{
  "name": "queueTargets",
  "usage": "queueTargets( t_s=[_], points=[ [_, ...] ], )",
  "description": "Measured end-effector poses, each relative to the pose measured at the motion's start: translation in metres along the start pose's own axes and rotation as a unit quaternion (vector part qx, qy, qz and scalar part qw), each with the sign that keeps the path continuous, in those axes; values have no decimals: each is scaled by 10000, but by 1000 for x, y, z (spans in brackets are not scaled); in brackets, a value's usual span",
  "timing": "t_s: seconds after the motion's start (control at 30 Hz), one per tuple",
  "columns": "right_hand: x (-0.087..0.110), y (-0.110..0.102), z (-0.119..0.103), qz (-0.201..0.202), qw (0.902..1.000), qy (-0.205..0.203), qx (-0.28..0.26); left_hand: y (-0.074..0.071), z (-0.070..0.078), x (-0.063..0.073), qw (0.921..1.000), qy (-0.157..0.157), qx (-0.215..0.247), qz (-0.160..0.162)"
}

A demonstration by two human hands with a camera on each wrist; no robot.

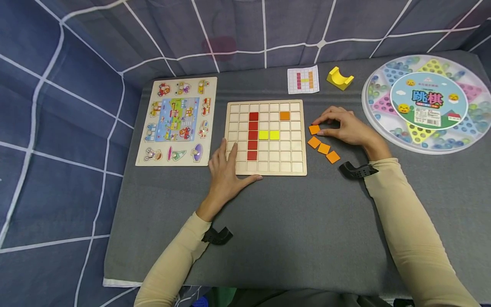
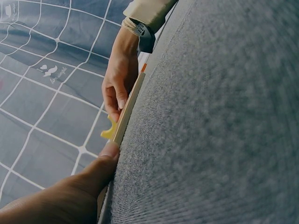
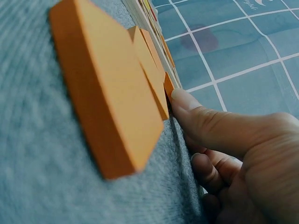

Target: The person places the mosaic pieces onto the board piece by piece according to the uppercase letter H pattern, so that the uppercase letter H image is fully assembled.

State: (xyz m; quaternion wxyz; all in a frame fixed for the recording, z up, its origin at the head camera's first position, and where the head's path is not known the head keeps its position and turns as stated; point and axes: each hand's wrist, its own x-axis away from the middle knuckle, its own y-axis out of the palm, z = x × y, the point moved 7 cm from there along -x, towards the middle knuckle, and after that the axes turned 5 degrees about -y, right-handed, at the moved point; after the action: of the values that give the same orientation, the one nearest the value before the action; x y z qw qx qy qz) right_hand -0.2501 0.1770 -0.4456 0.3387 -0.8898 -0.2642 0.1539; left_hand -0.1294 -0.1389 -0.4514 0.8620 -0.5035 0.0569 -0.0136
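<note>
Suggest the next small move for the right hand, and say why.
Probably carry the pinched orange tile in the right hand to the cell just below the placed orange tile on the grid board: the pattern card shows an orange column opposite the red column, and the board has only one orange tile in place.

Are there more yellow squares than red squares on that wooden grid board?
No, the pale wooden grid board holds five red square tiles but only two yellow square tiles.
</note>
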Motion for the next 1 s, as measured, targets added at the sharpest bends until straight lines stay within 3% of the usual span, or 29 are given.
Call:
queueTargets(
  t_s=[0.5, 0.77, 1.0],
  points=[
    [0, 1, 2, 95, 9999, -35, 63, -2, 1, 0, 9999, 66, 16, 85],
    [1, -1, -2, 394, 9992, 43, -46, -2, 2, 1, 9999, 77, 12, 97],
    [-4, -1, -7, 654, 9975, 150, 216, -3, 2, 1, 9999, 103, 3, 136]
  ],
)
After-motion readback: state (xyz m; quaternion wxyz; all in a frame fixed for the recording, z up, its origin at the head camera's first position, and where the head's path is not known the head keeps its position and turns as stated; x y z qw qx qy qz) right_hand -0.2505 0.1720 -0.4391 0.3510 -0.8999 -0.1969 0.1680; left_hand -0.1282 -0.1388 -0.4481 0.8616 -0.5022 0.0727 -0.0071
